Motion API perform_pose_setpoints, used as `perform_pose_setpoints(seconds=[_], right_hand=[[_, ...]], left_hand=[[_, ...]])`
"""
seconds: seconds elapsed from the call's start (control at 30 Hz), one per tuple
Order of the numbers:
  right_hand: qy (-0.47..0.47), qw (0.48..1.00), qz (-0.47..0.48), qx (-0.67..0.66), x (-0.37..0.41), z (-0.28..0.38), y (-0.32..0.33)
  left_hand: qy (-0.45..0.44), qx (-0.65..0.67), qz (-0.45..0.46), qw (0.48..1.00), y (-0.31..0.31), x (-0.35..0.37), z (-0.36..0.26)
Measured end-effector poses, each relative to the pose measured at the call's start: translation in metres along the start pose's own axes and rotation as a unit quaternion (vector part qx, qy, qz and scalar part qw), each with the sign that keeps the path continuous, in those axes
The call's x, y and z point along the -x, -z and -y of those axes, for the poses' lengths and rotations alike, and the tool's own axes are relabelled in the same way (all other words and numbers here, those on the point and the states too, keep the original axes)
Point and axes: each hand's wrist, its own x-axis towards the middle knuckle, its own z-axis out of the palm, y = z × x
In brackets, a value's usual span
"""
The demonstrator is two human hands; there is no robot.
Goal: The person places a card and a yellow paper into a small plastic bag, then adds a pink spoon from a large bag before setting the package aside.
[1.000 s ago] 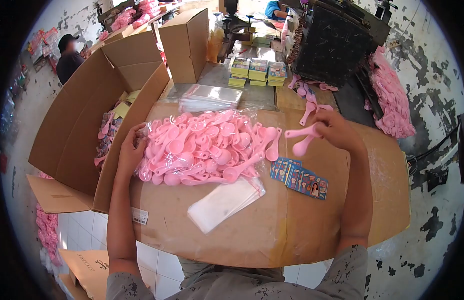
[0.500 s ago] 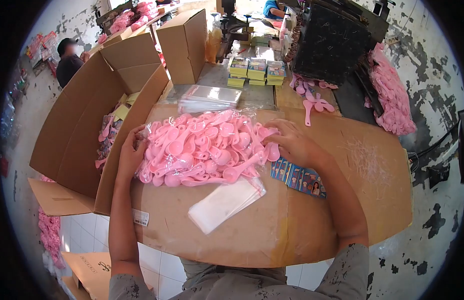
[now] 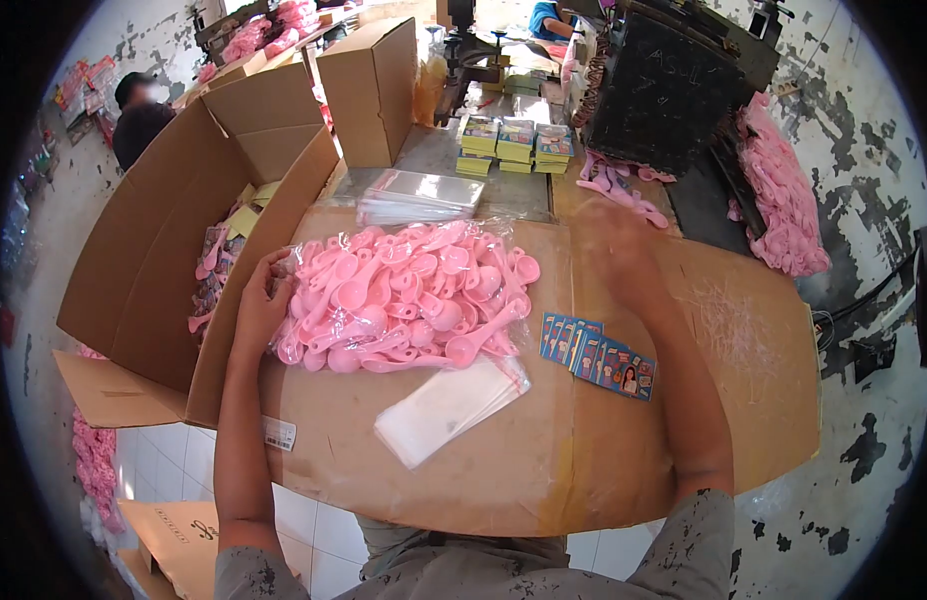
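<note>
A clear plastic bag full of pink measuring spoons (image 3: 409, 300) lies across the cardboard-covered table. At its left end is my left hand (image 3: 264, 305), fingers curled in against the bag's edge. My right hand (image 3: 622, 245) is smeared by motion, reaching out beside the loose pink spoons (image 3: 624, 192) below the black machine; its fingers cannot be made out. Flat clear sleeves (image 3: 452, 412) lie in front of the bag. A fanned row of blue printed cards (image 3: 599, 358) rests to the bag's right, left of my right forearm.
An open carton (image 3: 149, 270) with spoons and cards inside stands close on the left. Behind the bag are more clear sleeves (image 3: 419, 197) and stacks of yellow-edged cards (image 3: 516, 142). A black machine (image 3: 664, 85) stands back right. One person (image 3: 142, 120) is at far left.
My right hand has left the bag's right end and moved away and to the right, toward the loose spoons. The blue cards are less covered. My left hand stays put.
</note>
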Motion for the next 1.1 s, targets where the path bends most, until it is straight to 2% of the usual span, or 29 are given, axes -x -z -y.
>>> perform_pose_setpoints(seconds=[0.03,0.13,0.23,0.33,0.43,0.53,0.63,0.73,0.83,0.93,1.03,1.1], right_hand=[[0.012,0.994,0.061,-0.089,0.005,0.008,-0.004],[0.06,0.989,0.099,-0.097,0.01,0.037,-0.019],[0.091,0.991,0.08,-0.065,0.008,0.035,-0.026],[0.1,0.987,0.058,-0.113,-0.001,0.029,0.003],[0.05,0.974,0.102,-0.198,-0.007,0.017,0.029],[-0.07,0.968,0.162,-0.179,-0.012,0.0,0.051],[-0.07,0.998,-0.008,-0.001,-0.01,-0.012,0.044],[-0.028,0.996,-0.08,-0.019,-0.005,0.001,0.014],[0.095,0.98,0.086,-0.15,0.005,0.025,-0.014],[0.158,0.98,0.121,-0.032,0.011,0.042,-0.037],[0.049,0.966,0.241,-0.083,0.004,0.043,-0.021],[0.022,0.949,0.304,-0.078,0.0,0.041,-0.012]], left_hand=[[0.003,0.0,0.001,1.0,0.0,0.001,-0.001],[-0.002,-0.002,-0.002,1.0,0.0,0.001,-0.004],[-0.007,-0.012,-0.003,1.0,0.0,0.002,-0.005],[-0.008,-0.002,-0.002,1.0,0.0,0.0,0.001],[-0.002,0.0,-0.001,1.0,-0.001,0.001,-0.002],[0.015,-0.015,0.002,1.0,0.001,0.002,-0.008],[0.009,-0.008,-0.002,1.0,0.0,0.004,-0.011],[0.001,-0.008,-0.004,1.0,-0.001,0.001,-0.003],[-0.001,-0.009,-0.002,1.0,0.0,0.001,0.001],[-0.005,0.001,0.001,1.0,0.0,0.0,0.006],[0.005,0.017,0.002,1.0,0.0,0.0,0.006],[0.007,0.019,0.001,1.0,-0.001,0.0,0.005]])
